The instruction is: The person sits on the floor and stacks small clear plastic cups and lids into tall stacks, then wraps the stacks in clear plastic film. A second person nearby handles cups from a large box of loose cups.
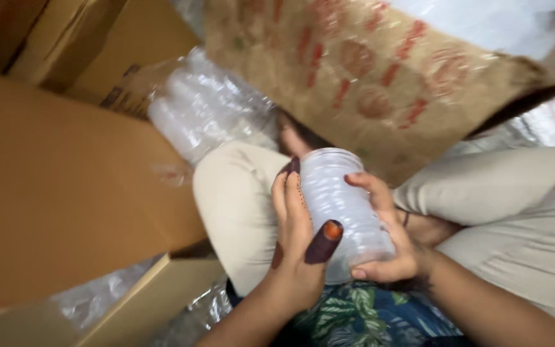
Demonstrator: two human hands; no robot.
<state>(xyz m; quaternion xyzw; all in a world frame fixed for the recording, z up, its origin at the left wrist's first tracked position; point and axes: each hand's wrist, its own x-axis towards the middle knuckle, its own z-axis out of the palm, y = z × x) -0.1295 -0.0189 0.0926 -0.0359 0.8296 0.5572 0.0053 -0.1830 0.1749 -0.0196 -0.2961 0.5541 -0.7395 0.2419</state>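
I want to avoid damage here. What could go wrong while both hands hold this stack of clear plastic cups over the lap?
The stack of clear cups looks thin; a hard squeeze by the left hand and right hand might crack or dent it. The printed cardboard flap leans close above and could knock the stack. The bagged cups lie loosely between the boxes and might slide.

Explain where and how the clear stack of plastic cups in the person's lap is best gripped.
Grip the stack of clear cups around its ribbed middle, one palm from each side, as the left hand and right hand do. It is a long, slippery column that could probably bend or separate if held by one end.
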